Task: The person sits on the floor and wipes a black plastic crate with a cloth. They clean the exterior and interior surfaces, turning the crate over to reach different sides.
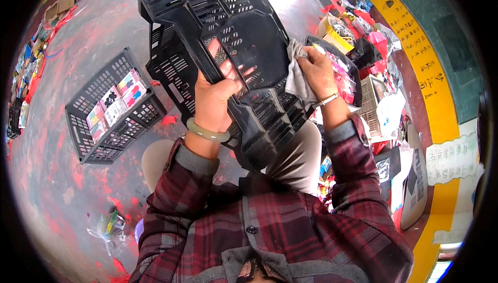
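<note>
Now left hand [214, 96] holds black crate [258, 46], floor [116, 26] beyond its edge.

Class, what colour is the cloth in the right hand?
The cloth is grey, seen in the head view.

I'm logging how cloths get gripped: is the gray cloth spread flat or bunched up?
Bunched up: the gray cloth shows gathered creases where the right hand grips it, at the black crate's edge.

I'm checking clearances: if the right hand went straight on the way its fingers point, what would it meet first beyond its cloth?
Probably the black crate; the grey cloth in the right hand lies at its edge, though depth is unclear.
</note>
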Tool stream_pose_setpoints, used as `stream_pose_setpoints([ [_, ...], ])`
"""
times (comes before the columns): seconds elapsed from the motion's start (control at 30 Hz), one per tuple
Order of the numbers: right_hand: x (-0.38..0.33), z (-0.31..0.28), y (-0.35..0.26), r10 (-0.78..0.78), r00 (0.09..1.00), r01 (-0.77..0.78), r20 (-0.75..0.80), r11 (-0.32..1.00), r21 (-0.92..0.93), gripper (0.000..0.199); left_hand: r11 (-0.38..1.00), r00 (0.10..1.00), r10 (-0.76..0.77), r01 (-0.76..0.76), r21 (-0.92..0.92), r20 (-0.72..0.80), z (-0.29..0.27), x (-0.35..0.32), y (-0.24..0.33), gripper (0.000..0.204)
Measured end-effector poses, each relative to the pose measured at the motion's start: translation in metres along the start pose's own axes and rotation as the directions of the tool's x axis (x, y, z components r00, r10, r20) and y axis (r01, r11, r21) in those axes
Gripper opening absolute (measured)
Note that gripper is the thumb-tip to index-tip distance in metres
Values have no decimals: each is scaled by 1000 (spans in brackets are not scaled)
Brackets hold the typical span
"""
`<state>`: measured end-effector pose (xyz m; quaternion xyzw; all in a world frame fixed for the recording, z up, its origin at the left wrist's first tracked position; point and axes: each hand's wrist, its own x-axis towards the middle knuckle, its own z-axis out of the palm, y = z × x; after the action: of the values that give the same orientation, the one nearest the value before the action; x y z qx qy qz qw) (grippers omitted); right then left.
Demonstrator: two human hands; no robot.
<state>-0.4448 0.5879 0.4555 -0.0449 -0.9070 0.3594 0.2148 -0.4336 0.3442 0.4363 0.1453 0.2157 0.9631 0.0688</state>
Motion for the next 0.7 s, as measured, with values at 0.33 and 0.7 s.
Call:
stream_pose_setpoints([
  [0.33, -55, 21, -81, -496, 867, 497, -59, 867, 18, 28, 999, 999, -37, 37, -14, 3, -12, 14, 20, 72],
  [0.7, -40, 43, -98, -489, 841, 520, 230, 848, -99, 29, 1000, 998, 3, -3, -2, -62, -11, 13, 9, 69],
])
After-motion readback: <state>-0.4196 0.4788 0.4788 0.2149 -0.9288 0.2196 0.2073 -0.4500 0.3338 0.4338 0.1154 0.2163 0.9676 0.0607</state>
